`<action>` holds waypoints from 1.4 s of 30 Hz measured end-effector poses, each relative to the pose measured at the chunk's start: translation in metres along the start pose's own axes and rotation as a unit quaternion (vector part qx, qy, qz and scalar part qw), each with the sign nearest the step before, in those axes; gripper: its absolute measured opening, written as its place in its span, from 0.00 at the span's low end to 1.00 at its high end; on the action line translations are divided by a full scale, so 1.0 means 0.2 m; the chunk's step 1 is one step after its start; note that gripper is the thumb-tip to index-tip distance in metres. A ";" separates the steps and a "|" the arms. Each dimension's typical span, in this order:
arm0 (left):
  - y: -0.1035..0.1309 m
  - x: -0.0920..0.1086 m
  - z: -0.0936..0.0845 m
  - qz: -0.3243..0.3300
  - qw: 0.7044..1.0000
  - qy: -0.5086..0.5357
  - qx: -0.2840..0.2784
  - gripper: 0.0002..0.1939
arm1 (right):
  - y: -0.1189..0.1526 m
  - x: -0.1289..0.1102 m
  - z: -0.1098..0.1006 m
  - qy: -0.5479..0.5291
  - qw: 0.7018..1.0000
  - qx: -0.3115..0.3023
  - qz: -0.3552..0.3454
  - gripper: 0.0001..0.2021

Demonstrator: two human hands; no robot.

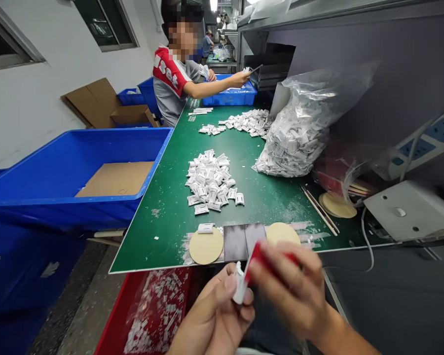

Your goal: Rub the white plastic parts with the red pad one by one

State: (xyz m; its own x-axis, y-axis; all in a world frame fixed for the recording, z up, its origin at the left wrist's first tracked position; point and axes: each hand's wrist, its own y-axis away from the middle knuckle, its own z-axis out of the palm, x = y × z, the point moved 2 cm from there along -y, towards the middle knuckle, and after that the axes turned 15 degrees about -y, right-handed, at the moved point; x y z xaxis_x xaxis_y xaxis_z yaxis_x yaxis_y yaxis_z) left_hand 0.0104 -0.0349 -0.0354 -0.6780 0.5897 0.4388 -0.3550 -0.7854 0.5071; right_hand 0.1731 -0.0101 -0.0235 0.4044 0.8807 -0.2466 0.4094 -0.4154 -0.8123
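Observation:
Between the thumb and fingers of my left hand is a small white plastic part, held up in front of the green table's near edge. My right hand grips a flat red piece, partly hidden by the fingers and slightly blurred. Its edge meets or nearly meets the white part. Just beyond my hands lie two round beige discs, the left disc and the right disc, with dark grey square pads between them. One white part rests on the left disc's far edge.
White parts form a pile mid-table; a clear bag of them stands right. Sticks and a white box are nearer. A co-worker handles pieces over a blue crate. A red bin sits below.

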 end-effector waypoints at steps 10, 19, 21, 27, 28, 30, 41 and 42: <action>0.06 -0.01 -0.02 0.003 0.997 -0.070 0.022 0.16 | 0.02 0.05 -0.07 0.013 0.997 0.047 0.060 0.28; 0.09 -0.02 0.01 0.029 0.993 -0.112 0.021 0.14 | -0.09 0.08 -0.10 -0.154 0.986 -0.053 0.046 0.16; 0.09 -0.03 0.01 0.032 0.993 -0.115 0.012 0.15 | -0.10 0.09 -0.11 -0.146 0.987 -0.051 0.046 0.16; 0.09 -0.02 0.00 0.036 0.991 -0.125 0.014 0.16 | -0.11 0.03 -0.15 -0.124 0.975 0.029 0.182 0.17; 0.09 -0.02 0.00 0.047 0.990 -0.130 0.023 0.15 | -0.12 0.02 -0.14 -0.130 0.972 0.038 0.194 0.19; 0.09 -0.02 0.00 0.061 0.987 -0.142 0.034 0.15 | -0.16 0.01 -0.13 -0.140 0.965 0.049 0.215 0.22; 0.16 0.08 0.03 0.366 0.783 -0.429 0.263 0.06 | -0.02 0.03 -0.11 -0.475 0.772 0.132 0.402 0.26; 0.15 0.08 0.03 0.374 0.766 -0.439 0.284 0.06 | -0.01 0.01 -0.08 -0.528 0.734 0.131 0.407 0.28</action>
State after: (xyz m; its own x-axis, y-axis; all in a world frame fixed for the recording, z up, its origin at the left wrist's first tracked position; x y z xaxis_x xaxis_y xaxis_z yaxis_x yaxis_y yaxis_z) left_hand -0.0070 -0.0482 -0.0077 0.2269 0.1107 0.9676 0.4282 -0.9037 0.0029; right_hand 0.1869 -0.0121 -0.0142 -0.4876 0.1068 -0.8665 0.1569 -0.9656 -0.2073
